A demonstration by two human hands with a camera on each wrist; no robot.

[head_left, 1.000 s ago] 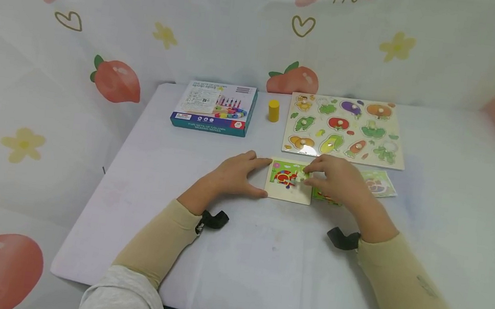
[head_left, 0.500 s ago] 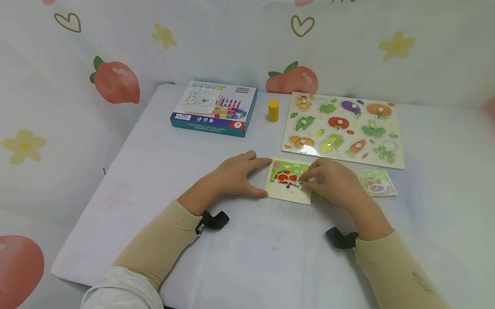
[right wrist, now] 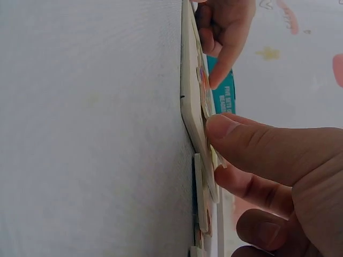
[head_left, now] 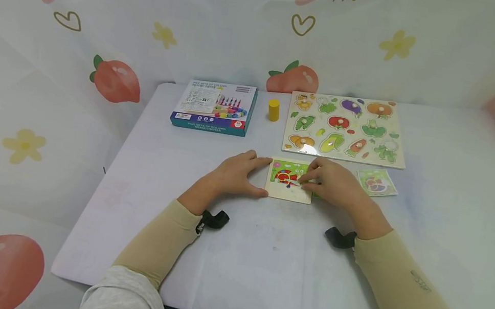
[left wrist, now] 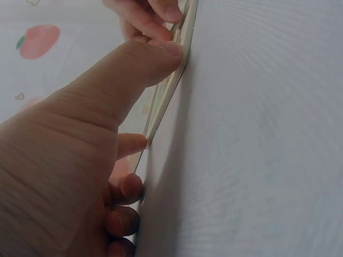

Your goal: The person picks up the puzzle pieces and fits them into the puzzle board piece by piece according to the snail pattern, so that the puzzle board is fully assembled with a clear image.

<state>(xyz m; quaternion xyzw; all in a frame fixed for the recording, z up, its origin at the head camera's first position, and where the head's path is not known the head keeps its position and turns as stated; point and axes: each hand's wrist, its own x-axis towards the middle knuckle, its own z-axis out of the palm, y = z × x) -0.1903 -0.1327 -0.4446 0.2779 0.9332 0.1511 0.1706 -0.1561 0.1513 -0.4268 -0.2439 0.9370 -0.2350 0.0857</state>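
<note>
A small square wooden puzzle board (head_left: 286,195) lies on the table, its picture red and green. My left hand (head_left: 241,175) holds its left side, index finger at the far corner and thumb at the near one. In the left wrist view the thumb (left wrist: 153,60) presses along the board's edge. My right hand (head_left: 335,184) is over the board's right side, pinching a thin puzzle piece (right wrist: 218,156) between thumb and index finger, close to the picture. The hand hides most of that piece. More pieces (right wrist: 200,195) lie beside the board, partly under the right hand.
Behind the board is a large vegetable peg puzzle (head_left: 319,132). A yellow cylinder (head_left: 273,111) stands between it and a teal-edged box (head_left: 213,107). To the right lies a small picture card (head_left: 376,182). White cloth covers the table (head_left: 234,261).
My right hand has shifted slightly left and nearer me over the board, its fingertips now lower on the picture. The left hand and the board have stayed in place.
</note>
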